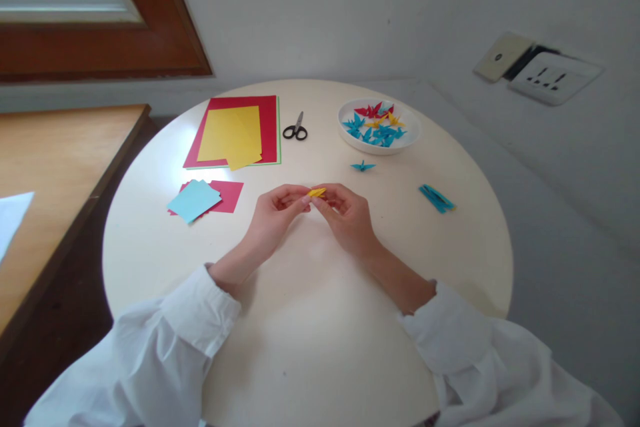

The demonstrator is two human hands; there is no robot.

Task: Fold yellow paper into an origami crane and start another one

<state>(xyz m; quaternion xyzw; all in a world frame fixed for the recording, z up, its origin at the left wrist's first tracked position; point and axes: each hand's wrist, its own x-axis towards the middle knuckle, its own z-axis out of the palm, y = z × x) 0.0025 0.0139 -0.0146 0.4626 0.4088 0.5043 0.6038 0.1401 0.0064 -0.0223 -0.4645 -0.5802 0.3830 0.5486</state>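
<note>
A small folded piece of yellow paper (317,193) is pinched between my two hands above the middle of the round table. My left hand (281,208) grips its left end with thumb and fingers. My right hand (346,212) holds the other end the same way, the curled fingers partly hiding the paper. Just beyond my right hand, a blue paper crane (363,165) rests on the table with its wings spread. Further back, a white dish (345,136) holds several blue, red and yellow paper cranes (384,135).
Black-handled scissors (295,131) lie near yellow sheets (231,135) stacked on a larger red sheet (270,127). Light blue squares (194,201) overlap red paper (229,196) at left. Folded blue strips (437,199) lie at right. A wooden desk (65,167) stands left of the white table (310,347).
</note>
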